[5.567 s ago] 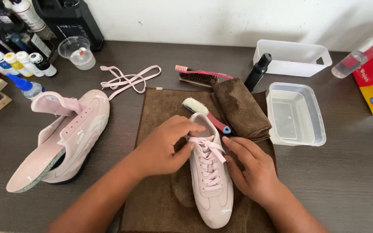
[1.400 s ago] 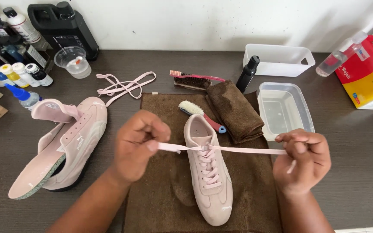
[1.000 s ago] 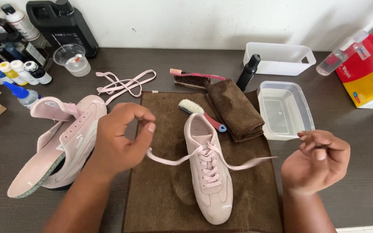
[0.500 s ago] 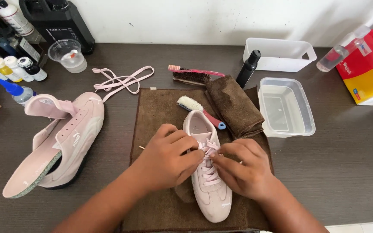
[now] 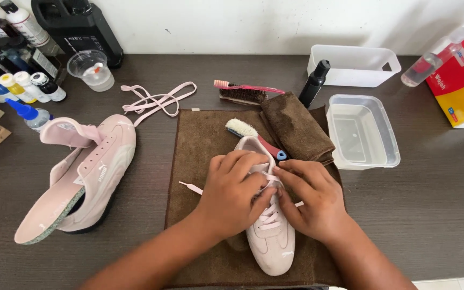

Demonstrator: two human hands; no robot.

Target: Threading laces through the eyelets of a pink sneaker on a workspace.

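A pale pink sneaker [image 5: 271,243] lies toe toward me on a brown towel [image 5: 200,139]. Both hands rest over its upper laces. My left hand [image 5: 234,189] pinches the pink lace [image 5: 191,187] near the top eyelets, with one lace end trailing left onto the towel. My right hand [image 5: 311,196] grips the other side of the lace, fingertips meeting the left hand over the tongue. A second pink sneaker [image 5: 81,177] lies on its side at the left, unlaced, tongue pulled out.
A loose pink lace [image 5: 154,98] lies behind the towel. Brushes [image 5: 243,92], a folded brown cloth [image 5: 296,128], a black bottle [image 5: 314,83], two clear tubs [image 5: 362,130], a cup [image 5: 90,69], several bottles [image 5: 17,86] and a red-yellow box [image 5: 463,80] ring the dark table.
Earlier my hands pulled the lace ends wide apart to both sides. They have since come together over the sneaker's top eyelets and stay there, fingers working the lace.
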